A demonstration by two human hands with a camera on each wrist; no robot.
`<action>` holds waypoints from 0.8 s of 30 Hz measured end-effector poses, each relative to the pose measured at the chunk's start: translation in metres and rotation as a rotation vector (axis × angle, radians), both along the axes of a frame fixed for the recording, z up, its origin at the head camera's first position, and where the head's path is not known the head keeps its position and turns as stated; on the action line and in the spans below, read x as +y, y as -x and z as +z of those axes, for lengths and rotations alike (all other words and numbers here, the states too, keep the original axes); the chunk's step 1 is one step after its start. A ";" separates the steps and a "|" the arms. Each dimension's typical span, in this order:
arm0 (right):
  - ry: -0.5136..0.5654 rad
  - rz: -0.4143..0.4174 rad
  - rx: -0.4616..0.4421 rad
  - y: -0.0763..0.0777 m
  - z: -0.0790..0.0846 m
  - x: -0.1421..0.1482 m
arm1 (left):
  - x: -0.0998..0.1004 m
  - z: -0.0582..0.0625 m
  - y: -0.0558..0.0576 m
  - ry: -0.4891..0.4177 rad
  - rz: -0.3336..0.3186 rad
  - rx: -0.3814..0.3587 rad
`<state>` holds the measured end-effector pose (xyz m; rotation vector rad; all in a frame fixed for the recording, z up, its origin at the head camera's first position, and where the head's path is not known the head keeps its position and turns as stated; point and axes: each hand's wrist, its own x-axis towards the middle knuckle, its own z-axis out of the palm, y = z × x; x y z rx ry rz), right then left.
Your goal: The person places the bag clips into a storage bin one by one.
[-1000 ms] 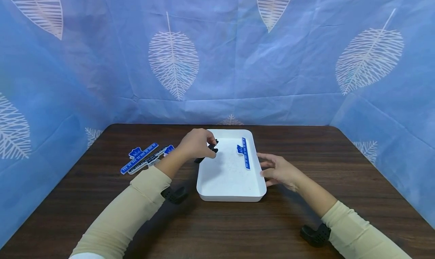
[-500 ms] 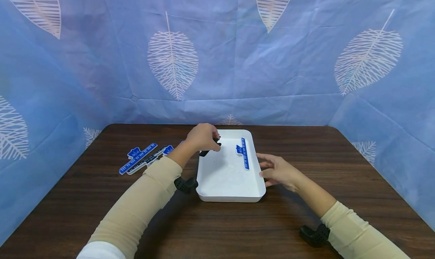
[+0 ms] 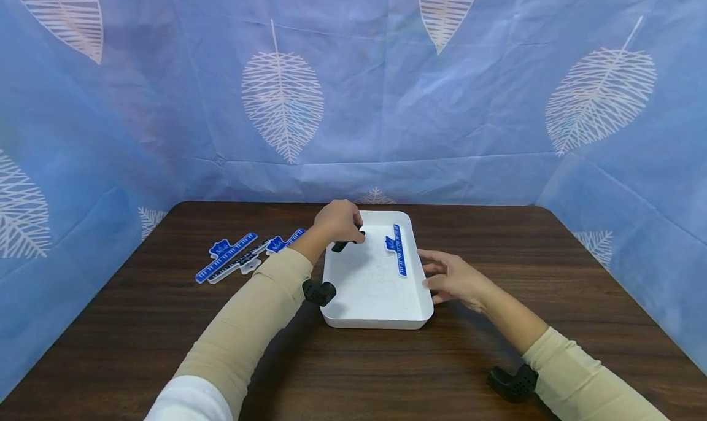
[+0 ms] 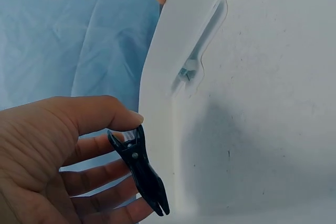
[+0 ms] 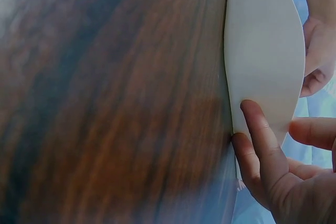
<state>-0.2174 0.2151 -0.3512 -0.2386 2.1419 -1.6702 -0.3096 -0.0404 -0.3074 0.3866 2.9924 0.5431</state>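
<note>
Above the far left part of a white tray (image 3: 375, 304), my left hand (image 3: 338, 220) pinches a black clip (image 4: 139, 169) between thumb and fingers. The left wrist view shows the clip side-on, pointing downward, apart from the tray floor. My right hand (image 3: 453, 281) rests against the tray's right side, its fingertips (image 5: 251, 111) on the outer wall and the thumb at the rim. Inside the tray, near the right wall, lies a blue clip (image 3: 399, 255) with a long piano-key-patterned bar.
Left of the tray, a blue piano-key clip (image 3: 225, 258), a black-and-white one (image 3: 241, 262) and another blue clip (image 3: 286, 242) lie close together on the dark wooden table (image 3: 353, 372). My left forearm partly covers this group. A blue leaf-patterned cloth (image 3: 353, 102) hangs behind.
My left hand has moved to the right and slightly away from me, carrying the black clip over the tray. My right hand and the blue clip in the tray have stayed put.
</note>
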 end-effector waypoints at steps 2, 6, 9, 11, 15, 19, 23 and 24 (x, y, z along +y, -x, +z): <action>-0.004 -0.004 -0.003 0.000 0.000 0.000 | 0.000 -0.002 0.004 -0.006 0.011 -0.014; -0.011 -0.011 -0.007 0.001 -0.001 -0.001 | 0.001 -0.006 0.010 -0.020 0.032 -0.041; -0.003 -0.010 -0.007 0.001 0.000 -0.001 | 0.001 -0.009 0.014 -0.016 0.046 -0.050; 0.005 -0.005 -0.007 0.001 -0.001 -0.001 | 0.001 -0.012 0.017 -0.013 0.055 -0.059; 0.014 0.001 -0.006 0.000 0.000 -0.001 | 0.003 -0.015 0.019 0.007 0.071 -0.067; 0.019 0.004 -0.007 0.001 0.000 -0.001 | 0.007 -0.018 0.020 0.064 0.082 -0.073; 0.020 0.003 -0.006 0.000 0.001 -0.002 | 0.013 -0.022 0.021 0.143 0.077 -0.092; 0.018 0.002 -0.005 0.000 0.001 -0.002 | 0.014 -0.023 0.021 0.162 0.074 -0.094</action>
